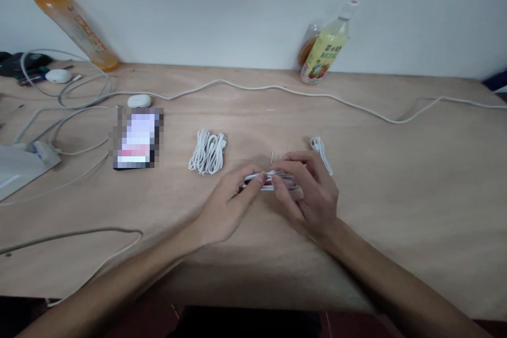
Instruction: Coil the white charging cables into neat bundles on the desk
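Between my two hands is a white cable (268,187) folded into a flat bundle, held just over the wooden table. My left hand (229,202) pinches its left end with thumb and fingers. On the right end, my right hand (312,190) has its thumb and fingertips closed on the loops. Thin white twist ties (272,158) lie just beyond my fingers. To the left rest bundled white cables (208,152), folded into loops. Another small white cable bundle (321,155) lies beyond my right hand, which partly hides it.
A phone (137,140) with a lit, blurred screen lies at left, near a white earbud case (139,101). A long white cable (277,87) crosses the back of the table (396,179). An orange drink bottle (75,26) and a yellow drink bottle (328,45) stand by the wall.
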Demonstrator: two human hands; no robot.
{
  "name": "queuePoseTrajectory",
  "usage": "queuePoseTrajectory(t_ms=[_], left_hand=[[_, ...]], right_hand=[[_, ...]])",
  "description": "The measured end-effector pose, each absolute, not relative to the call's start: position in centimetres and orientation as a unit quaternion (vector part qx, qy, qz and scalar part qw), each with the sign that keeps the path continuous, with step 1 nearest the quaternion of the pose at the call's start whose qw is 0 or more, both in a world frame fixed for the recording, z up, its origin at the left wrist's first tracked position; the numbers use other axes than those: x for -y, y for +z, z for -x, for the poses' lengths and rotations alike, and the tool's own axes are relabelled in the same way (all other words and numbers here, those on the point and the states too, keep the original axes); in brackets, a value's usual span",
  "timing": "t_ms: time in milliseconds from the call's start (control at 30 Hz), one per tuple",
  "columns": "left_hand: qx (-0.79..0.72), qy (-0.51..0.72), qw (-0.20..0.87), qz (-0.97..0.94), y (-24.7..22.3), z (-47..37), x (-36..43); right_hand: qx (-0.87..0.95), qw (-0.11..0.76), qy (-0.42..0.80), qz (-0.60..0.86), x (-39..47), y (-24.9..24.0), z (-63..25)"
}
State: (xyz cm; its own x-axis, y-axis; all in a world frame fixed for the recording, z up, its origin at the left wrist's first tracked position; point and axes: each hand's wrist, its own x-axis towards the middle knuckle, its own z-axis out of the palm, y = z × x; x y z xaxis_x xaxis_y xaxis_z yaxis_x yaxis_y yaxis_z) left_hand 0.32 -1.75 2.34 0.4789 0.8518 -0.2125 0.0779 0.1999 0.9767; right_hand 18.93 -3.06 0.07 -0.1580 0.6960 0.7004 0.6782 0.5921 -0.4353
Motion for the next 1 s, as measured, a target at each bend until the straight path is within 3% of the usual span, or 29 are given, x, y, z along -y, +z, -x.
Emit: queuePoseTrajectory(t_ms=[133, 233, 433, 700, 1000], left_hand=[[-0.406, 0.273, 0.752, -0.443, 2.1, -0.4, 1.5], [-0.434, 0.259, 0.723, -0.471, 2.1, -0.4, 1.6], [-0.382, 0.298, 0.416, -0.770, 1.9, -0.1, 2.2], [-0.328, 0.292, 0.046, -0.897, 0.9, 0.2, 1.9], [-0.361, 0.182, 0.121, -0.907, 0.4, 0.0, 1.8]], right_hand=[[0.819, 0.384, -0.068, 0.420, 2.6, 0.2, -19.6], [0.839, 0.342, -0.049, 0.421, 2.4, 0.4, -19.9], [0.810, 0.403, 0.041, 0.425, 2.4, -0.1, -19.0], [0.765, 0.456, 0.108, 0.442, 3.2, 0.1, -18.2], [0.779, 0.437, 0.071, 0.444, 3.5, -0.4, -18.2]])
